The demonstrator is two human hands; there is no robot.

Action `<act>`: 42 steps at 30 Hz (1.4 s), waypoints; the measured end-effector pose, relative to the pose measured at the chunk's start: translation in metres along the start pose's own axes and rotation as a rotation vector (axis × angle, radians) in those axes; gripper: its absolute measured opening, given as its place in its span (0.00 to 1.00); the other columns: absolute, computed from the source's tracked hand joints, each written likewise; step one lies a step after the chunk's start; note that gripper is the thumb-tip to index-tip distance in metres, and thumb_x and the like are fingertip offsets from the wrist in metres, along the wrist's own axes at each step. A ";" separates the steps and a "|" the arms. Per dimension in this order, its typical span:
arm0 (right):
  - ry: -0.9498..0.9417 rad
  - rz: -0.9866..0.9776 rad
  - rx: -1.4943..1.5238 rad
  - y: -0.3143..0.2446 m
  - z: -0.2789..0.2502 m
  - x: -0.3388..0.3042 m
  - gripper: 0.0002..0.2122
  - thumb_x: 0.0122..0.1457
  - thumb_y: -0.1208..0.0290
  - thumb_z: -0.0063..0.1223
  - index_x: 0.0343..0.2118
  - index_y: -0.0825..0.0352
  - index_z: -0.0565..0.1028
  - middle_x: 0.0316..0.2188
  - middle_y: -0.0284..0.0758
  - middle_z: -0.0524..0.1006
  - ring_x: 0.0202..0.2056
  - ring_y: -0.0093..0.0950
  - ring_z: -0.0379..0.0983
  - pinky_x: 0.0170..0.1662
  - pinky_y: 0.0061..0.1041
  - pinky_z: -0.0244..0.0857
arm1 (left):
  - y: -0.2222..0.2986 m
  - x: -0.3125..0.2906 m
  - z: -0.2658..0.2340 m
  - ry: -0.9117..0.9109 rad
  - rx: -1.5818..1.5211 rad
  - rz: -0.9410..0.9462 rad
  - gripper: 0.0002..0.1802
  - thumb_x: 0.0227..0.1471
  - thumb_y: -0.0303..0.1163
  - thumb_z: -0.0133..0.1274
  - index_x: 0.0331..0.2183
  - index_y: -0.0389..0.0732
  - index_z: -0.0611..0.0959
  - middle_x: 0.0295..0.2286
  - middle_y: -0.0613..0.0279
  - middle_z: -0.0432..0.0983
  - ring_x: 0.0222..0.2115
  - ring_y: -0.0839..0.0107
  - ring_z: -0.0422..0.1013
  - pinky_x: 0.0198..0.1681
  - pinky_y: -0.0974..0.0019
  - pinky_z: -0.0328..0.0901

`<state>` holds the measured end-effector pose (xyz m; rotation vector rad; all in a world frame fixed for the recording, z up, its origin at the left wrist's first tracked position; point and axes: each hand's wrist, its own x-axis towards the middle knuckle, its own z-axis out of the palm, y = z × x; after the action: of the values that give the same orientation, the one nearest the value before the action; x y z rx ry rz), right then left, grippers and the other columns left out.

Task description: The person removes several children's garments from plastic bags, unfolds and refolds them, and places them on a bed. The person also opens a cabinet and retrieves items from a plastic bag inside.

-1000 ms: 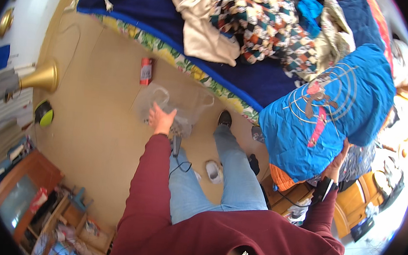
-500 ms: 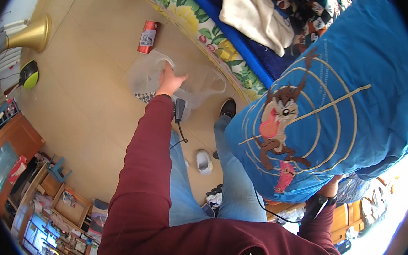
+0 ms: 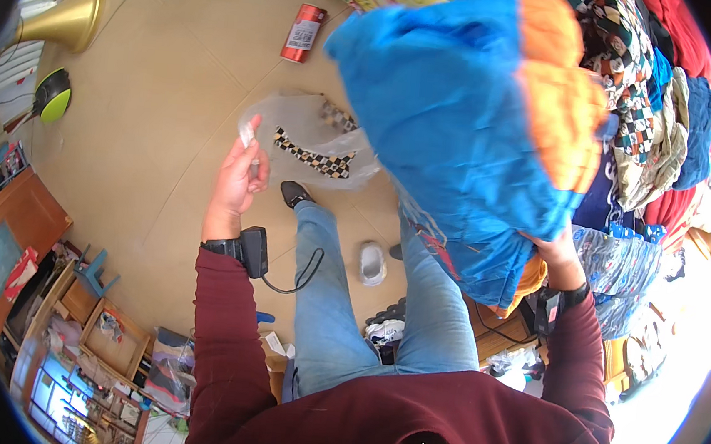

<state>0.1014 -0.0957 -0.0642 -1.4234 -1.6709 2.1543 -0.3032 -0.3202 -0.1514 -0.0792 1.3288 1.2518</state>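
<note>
A clear plastic bag (image 3: 297,113) lies on the floor ahead of me, with black-and-white checkered cloth (image 3: 315,156) in it. At its left edge my left hand (image 3: 240,181) is closed, thumb and finger pinching a whitish piece of the plastic. On the right, my right hand (image 3: 559,259) grips the lower edge of a bulky blue garment (image 3: 441,95) with an orange section (image 3: 549,95). The garment hangs partly over the bag's right side and hides my right fingertips.
Beyond the bag a red can (image 3: 303,32) lies on the tiled floor. Piled clothes (image 3: 632,102) cover the bed at the right. A white slipper (image 3: 371,262) sits between my legs. Far left are a gold horn-shaped object (image 3: 75,16) and a wooden cabinet (image 3: 26,213).
My left hand has come back from over the bag and now pinches its plastic. The blue garment has swung left and turned, hiding its cartoon figure and showing orange.
</note>
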 end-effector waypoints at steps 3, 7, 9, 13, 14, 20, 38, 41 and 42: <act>-0.129 0.106 0.085 -0.010 0.048 0.021 0.27 0.43 0.77 0.58 0.48 0.70 0.62 0.43 0.31 0.69 0.43 0.19 0.65 0.47 0.21 0.59 | 0.006 -0.010 -0.010 -0.029 -0.025 -0.057 0.25 0.57 0.37 0.35 0.56 0.49 0.54 0.13 0.68 0.59 0.09 0.83 0.48 0.13 0.80 0.45; -0.306 0.130 0.033 -0.019 0.087 0.030 0.33 0.43 0.79 0.59 0.53 0.71 0.56 0.48 0.32 0.65 0.49 0.20 0.60 0.52 0.22 0.53 | 0.022 -0.042 -0.029 -0.012 -0.149 0.103 0.27 0.57 0.36 0.34 0.57 0.48 0.50 0.16 0.66 0.62 0.10 0.84 0.47 0.13 0.80 0.45; -0.330 0.186 0.045 -0.022 0.096 0.028 0.33 0.42 0.79 0.59 0.53 0.71 0.56 0.48 0.32 0.65 0.49 0.20 0.60 0.52 0.22 0.53 | 0.034 -0.068 -0.040 -0.027 -0.222 0.231 0.27 0.57 0.35 0.33 0.57 0.48 0.48 0.17 0.64 0.64 0.10 0.84 0.47 0.13 0.80 0.45; -0.329 0.226 -0.031 -0.025 0.102 0.022 0.33 0.43 0.80 0.59 0.53 0.71 0.55 0.47 0.32 0.66 0.48 0.20 0.61 0.51 0.21 0.55 | 0.046 -0.115 -0.053 -0.004 -0.297 0.333 0.29 0.57 0.34 0.32 0.58 0.49 0.44 0.21 0.60 0.67 0.10 0.84 0.47 0.14 0.79 0.47; -0.317 0.232 -0.047 -0.027 0.102 0.021 0.33 0.42 0.80 0.59 0.53 0.71 0.55 0.47 0.31 0.66 0.48 0.20 0.61 0.51 0.21 0.55 | 0.044 -0.120 -0.053 0.000 -0.304 0.311 0.29 0.57 0.34 0.32 0.58 0.49 0.44 0.21 0.60 0.68 0.10 0.83 0.48 0.14 0.79 0.48; -0.275 0.209 -0.115 -0.042 0.103 0.027 0.33 0.43 0.78 0.59 0.53 0.71 0.56 0.48 0.32 0.65 0.48 0.21 0.61 0.52 0.21 0.54 | 0.014 -0.096 -0.056 0.047 -0.341 0.245 0.27 0.58 0.34 0.32 0.57 0.49 0.46 0.23 0.59 0.69 0.11 0.83 0.52 0.16 0.78 0.51; -0.308 0.193 -0.139 -0.039 0.165 0.058 0.27 0.44 0.79 0.56 0.50 0.70 0.60 0.43 0.29 0.68 0.45 0.18 0.62 0.49 0.20 0.56 | -0.037 -0.076 -0.127 0.374 -0.221 0.285 0.34 0.55 0.55 0.29 0.58 0.53 0.44 0.15 0.68 0.63 0.09 0.84 0.48 0.13 0.79 0.45; -0.316 0.110 -0.153 -0.037 0.183 0.065 0.30 0.43 0.77 0.57 0.51 0.72 0.59 0.44 0.31 0.68 0.45 0.19 0.63 0.48 0.20 0.57 | -0.042 -0.077 -0.133 0.399 -0.238 0.282 0.34 0.55 0.55 0.30 0.58 0.53 0.44 0.14 0.68 0.62 0.09 0.84 0.48 0.13 0.79 0.45; -0.332 0.092 -0.261 -0.036 0.188 0.068 0.30 0.42 0.77 0.57 0.51 0.73 0.58 0.43 0.32 0.69 0.44 0.19 0.64 0.48 0.20 0.57 | -0.044 -0.078 -0.135 0.390 -0.249 0.292 0.33 0.55 0.54 0.30 0.58 0.53 0.44 0.14 0.68 0.62 0.09 0.84 0.49 0.13 0.79 0.45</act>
<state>-0.0821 -0.1805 -0.0802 -1.2717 -2.1069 2.4047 -0.3429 -0.4762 -0.1645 -0.3285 1.5469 1.7102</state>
